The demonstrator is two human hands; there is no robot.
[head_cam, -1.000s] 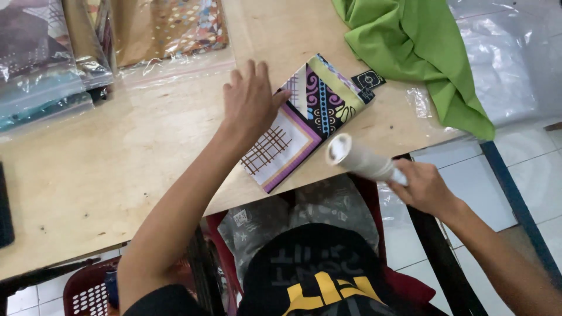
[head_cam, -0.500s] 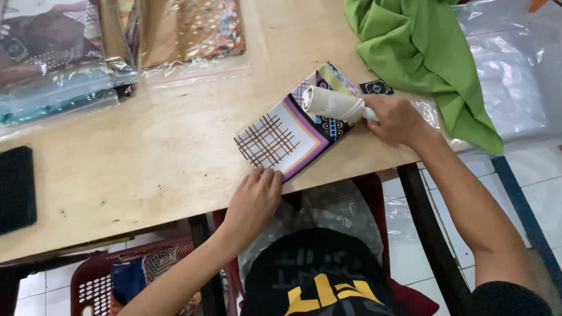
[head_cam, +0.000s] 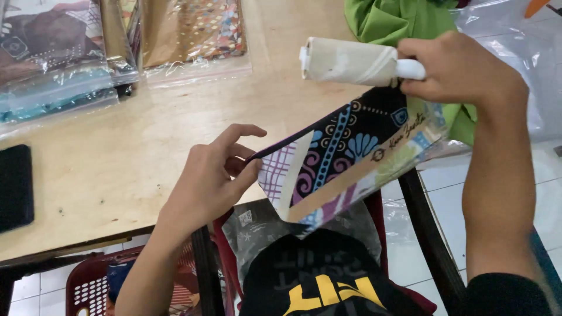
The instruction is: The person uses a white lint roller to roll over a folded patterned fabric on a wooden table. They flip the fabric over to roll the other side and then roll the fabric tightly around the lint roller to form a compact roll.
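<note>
The wooden surface (head_cam: pixel 105 169) is carrying bagged fabrics (head_cam: pixel 64 52) along its far edge, with green cloth (head_cam: pixel 392 20) lying at the far right corner. The left hand (head_cam: pixel 205 181) is pinching the patterned cloth packet (head_cam: pixel 345 158), lifting it off the near edge, while the right hand (head_cam: pixel 462 70), fingers wrapped tight, is gripping the lint roller (head_cam: pixel 351 61) just above it.

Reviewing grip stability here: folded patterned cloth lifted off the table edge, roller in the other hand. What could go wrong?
1. The left hand pinches the folded patterned cloth only at one edge; most of it hangs past the wooden table, so it may slip or unfold.
2. The right hand holds the lint roller just above the cloth; the roller could snag it.
</note>
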